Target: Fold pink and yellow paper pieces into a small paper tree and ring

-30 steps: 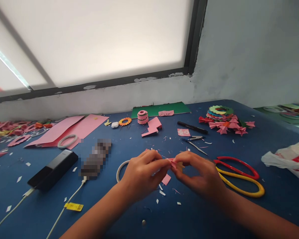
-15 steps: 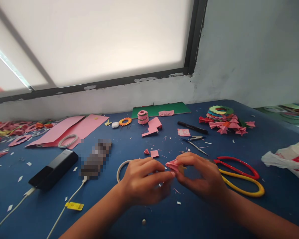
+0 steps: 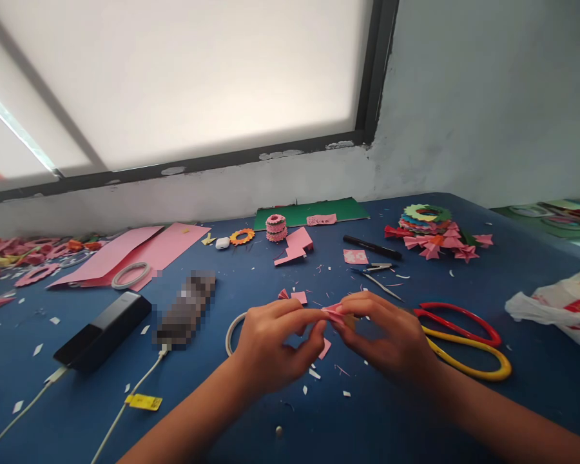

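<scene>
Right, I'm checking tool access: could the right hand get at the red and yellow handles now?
Probably yes: the red and yellow handles lie mostly uncovered beside the right hand, though it holds folded pink paper.

No word, number or brand can be read. Clock directions run from the middle of the view. Between two and three o'clock, close in, a pink paper strip on the green board carries a row of dark marks like writing, too small to make out. Between seven and eight, a yellow cable tag bears fine dark print, including a small blocky patch at its right end, all illegible. Between three and four, a white plastic bag shows crumpled red printing, also unreadable.
</scene>
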### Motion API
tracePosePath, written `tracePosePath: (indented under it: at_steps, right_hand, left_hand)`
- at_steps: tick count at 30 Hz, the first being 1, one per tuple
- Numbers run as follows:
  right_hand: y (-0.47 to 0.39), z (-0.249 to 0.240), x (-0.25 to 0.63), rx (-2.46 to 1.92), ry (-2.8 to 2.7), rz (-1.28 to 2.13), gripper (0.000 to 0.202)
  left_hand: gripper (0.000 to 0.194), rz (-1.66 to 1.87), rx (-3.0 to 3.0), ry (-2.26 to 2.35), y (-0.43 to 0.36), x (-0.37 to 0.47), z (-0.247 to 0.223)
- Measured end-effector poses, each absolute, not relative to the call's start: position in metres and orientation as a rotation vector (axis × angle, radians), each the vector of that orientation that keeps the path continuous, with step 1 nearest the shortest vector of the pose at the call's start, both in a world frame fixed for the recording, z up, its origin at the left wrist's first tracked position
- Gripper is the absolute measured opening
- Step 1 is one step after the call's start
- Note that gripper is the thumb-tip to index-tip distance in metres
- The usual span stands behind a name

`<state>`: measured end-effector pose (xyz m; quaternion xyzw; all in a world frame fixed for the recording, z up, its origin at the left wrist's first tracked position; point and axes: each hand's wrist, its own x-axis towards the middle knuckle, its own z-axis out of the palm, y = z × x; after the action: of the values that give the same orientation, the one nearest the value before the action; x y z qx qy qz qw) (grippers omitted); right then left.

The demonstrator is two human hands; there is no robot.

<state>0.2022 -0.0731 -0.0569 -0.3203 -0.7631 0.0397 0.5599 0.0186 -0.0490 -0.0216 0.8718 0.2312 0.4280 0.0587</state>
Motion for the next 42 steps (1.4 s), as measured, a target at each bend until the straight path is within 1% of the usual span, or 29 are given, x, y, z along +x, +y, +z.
tracePosePath:
  at_steps: [4, 7, 11, 14, 16, 19, 23, 26, 29, 33, 37, 40, 42]
  right_hand:
    - [-0.072, -0.057, 0.203, -0.841, -1.733, 0.178, 0.008]
    - [-0.072, -0.057, 0.205, -0.953, -1.628, 0.353, 0.007]
    - [-0.066, -0.057, 0.209, -1.098, -1.5, 0.564, 0.017]
    - [-0.06, -0.058, 0.213, -1.164, -1.474, 0.627, 0.023]
    - [-0.057, -0.059, 0.215, -1.164, -1.499, 0.651, 0.023]
    - [-0.054, -0.062, 0.216, -1.134, -1.552, 0.668, 0.02]
    - [-0.052, -0.065, 0.214, -1.1, -1.584, 0.687, 0.017]
    - [-0.053, -0.065, 0.212, -1.084, -1.599, 0.703, 0.016]
    - [-0.055, -0.063, 0.211, -1.053, -1.61, 0.694, 0.014]
    - [-0.058, -0.06, 0.21, -0.961, -1.61, 0.715, 0.012]
    - [-0.06, -0.062, 0.212, -0.882, -1.582, 0.717, 0.011]
    - [-0.062, -0.062, 0.214, -0.826, -1.548, 0.666, 0.014]
    - [-0.064, -0.061, 0.214, -0.799, -1.535, 0.616, 0.018]
  left_hand:
    - [0.022, 1.288, 2.253, 0.877, -0.047, 0.018, -0.015]
    - [0.022, 1.291, 2.162, 0.982, -0.04, 0.015, -0.013]
    - [0.02, 1.097, 2.331, 1.248, -0.023, 0.005, -0.013]
    - [0.017, 0.895, 2.444, 1.383, -0.005, -0.009, -0.014]
    - [0.014, 0.769, 2.505, 1.428, 0.006, -0.018, -0.017]
    - [0.014, 0.584, 2.609, 1.402, 0.017, -0.025, -0.024]
    - [0.029, 0.374, 2.726, 1.23, 0.018, -0.017, -0.04]
    - [0.03, 0.278, 2.742, 1.183, 0.02, -0.012, -0.051]
    - [0.029, 0.304, 2.695, 1.245, 0.023, -0.013, -0.055]
    - [0.027, 0.482, 2.568, 1.269, 0.022, -0.015, -0.046]
    - [0.012, 0.758, 2.363, 1.144, 0.006, -0.006, -0.03]
    - [0.013, 0.897, 2.178, 1.035, -0.008, 0.004, -0.023]
    - [0.013, 0.986, 1.931, 0.922, -0.016, 0.009, -0.022]
